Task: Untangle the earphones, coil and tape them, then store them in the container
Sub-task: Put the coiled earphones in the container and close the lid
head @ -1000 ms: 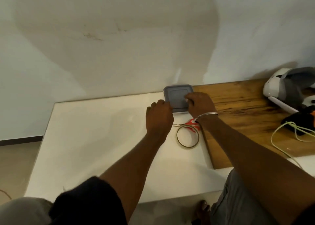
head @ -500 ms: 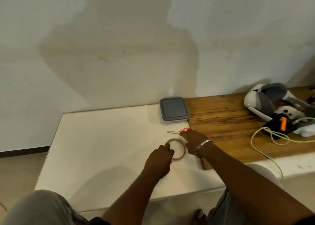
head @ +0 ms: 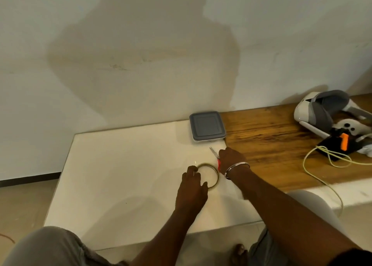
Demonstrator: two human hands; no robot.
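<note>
Head view: the earphones are nowhere in sight. The container (head: pixel 207 127) sits at the far edge of the white counter (head: pixel 120 165) with its grey lid on, so they may already be inside, though that cannot be seen.

The step in hand looks like taking up the tape roll (head: pixel 217 175) and the scissors (head: pixel 213 152), either to cut a strip or to put them away. To do it well, lift the roll by its rim rather than dragging it. Keep the scissor blades closed and pointed away from the other hand, which is just beside them. Stay short of the container so it isn't knocked.

The left hand (head: pixel 192 187) lies on the near-left arc of the roll. Its fingers are curled over the rim and the thumb is at the near edge, in a narrow pinch on the ring. The right hand (head: pixel 231 158) wears a metal bangle at the wrist and sits just right of the roll. Its fingers are folded around the scissors' red handle and the blades point far-left toward the container.

To the right, on the wooden top (head: pixel 271 137), a headset (head: pixel 320 112) and a pale cable (head: pixel 322 166) lie well apart from the hands.
</note>
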